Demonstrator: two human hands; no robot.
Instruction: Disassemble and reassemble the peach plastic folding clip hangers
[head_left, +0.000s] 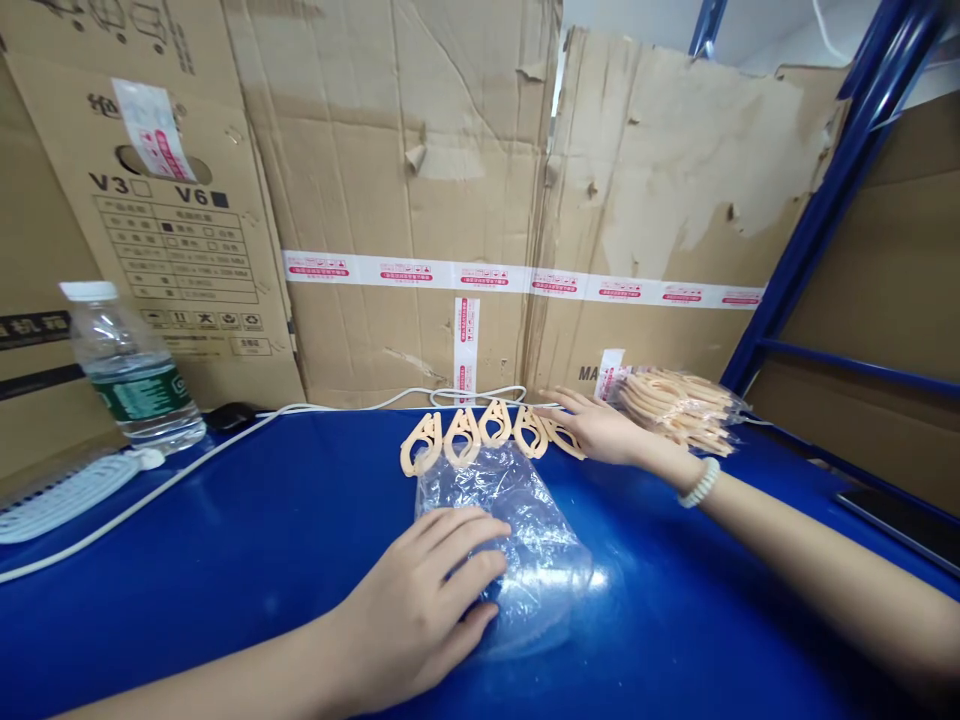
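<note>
1) Two bare hands work over the table: the left hand lies palm down with its fingers loosely spread, resting on a flat, crinkled bag of clear plastic

2) The right hand, a pale beaded bracelet at its wrist, stretches forward with fingers extended at the right end of the row; whether it pinches the last piece, I cannot tell

3) Five beige, teardrop-shaped pieces with hollow centres stand side by side just beyond the bag's far edge, the rightmost partly under the right hand

4) Just right of that hand sits a stacked bundle of similar beige pieces in clear wrapping

5) Beneath everything spreads a glossy, deep-blue tabletop, catching a bright reflection beside the bag

6) Along its back and left runs a thin white cable; at left are a clear water bottle with green label and white cap, a pale vented hairbrush and a small black object

7) A dark flat device lies at far right

8) Behind rise scuffed brown cardboard sheets, crossed by white tape printed in red, with a printed brown carton at left and a blue metal post at right
</note>
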